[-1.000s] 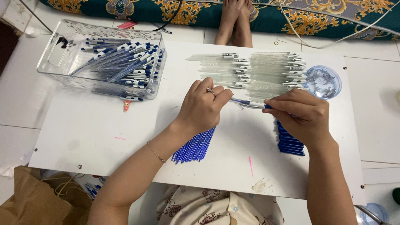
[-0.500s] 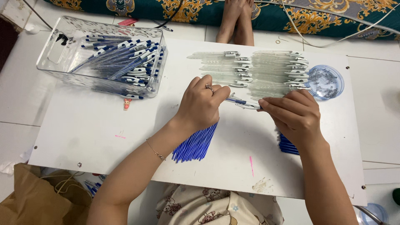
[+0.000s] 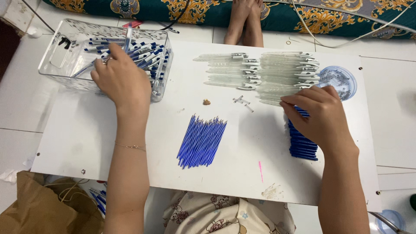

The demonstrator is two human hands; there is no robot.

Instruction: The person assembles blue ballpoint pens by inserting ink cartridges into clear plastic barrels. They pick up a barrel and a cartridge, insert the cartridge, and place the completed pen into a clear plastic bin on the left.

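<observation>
My left hand (image 3: 121, 82) reaches into a clear plastic bin (image 3: 56, 65) at the far left, which holds several assembled blue-and-white pens (image 3: 149, 54). Its fingers are closed on one pen (image 3: 128, 37) that sticks up over the pile. My right hand (image 3: 320, 117) lies palm down on the white board (image 3: 86, 138). Its fingertips touch the near edge of a row of clear pen barrels (image 3: 281, 76), and nothing shows in its grasp. It partly covers a stack of blue pen parts (image 3: 303, 145). A fan of blue ink refills (image 3: 201, 141) lies between my hands.
A few small springs (image 3: 242, 102) and a brown crumb (image 3: 206, 102) lie mid-board. A round clear lid with small parts (image 3: 340, 80) sits at the far right. Another person's bare feet (image 3: 245, 21) rest beyond the board. A brown bag (image 3: 39, 208) lies near left.
My hands were together at mid-board on one pen. My left hand has since swung left to the bin with the pen, and my right hand has moved right to the barrels.
</observation>
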